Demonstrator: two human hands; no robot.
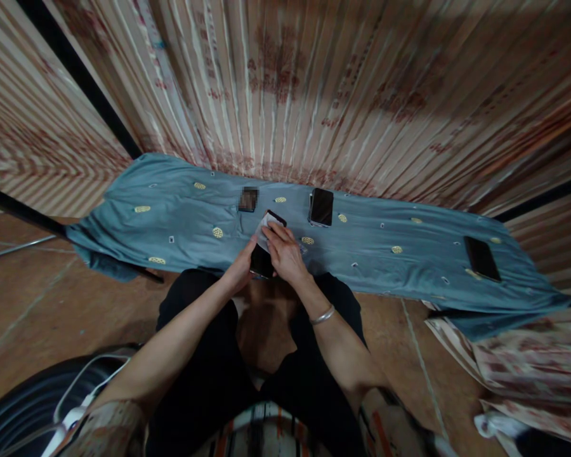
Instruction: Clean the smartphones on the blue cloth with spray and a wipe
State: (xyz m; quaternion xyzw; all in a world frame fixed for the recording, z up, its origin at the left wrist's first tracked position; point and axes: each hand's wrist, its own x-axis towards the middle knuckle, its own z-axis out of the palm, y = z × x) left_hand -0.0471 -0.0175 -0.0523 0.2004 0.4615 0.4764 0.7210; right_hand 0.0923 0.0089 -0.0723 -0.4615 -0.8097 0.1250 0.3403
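Observation:
A dark smartphone (pixel 261 262) is held over the near edge of the cloth-covered surface, between my knees. My left hand (pixel 240 268) grips it along its left side, fingers closed round it. A white wipe or tissue (pixel 265 232) lies on the phone's screen, and my right hand (pixel 285 252) presses it there with fingers bent over it. Just beyond, a small dark item (pixel 248 199), partly blurred out, rests on the cloth. To its right lies another black phone (pixel 321 207), with something pale showing beneath its edge.
A blue cloth with yellow pineapple prints (pixel 361 254) covers the long narrow surface. Near its right end lies a dark phone (pixel 482 258). Patterned curtains (pixel 276 95) hang close behind, with black poles (pixel 85 82) at the sides. A white cable and plug (pixel 73 416) sit at lower left.

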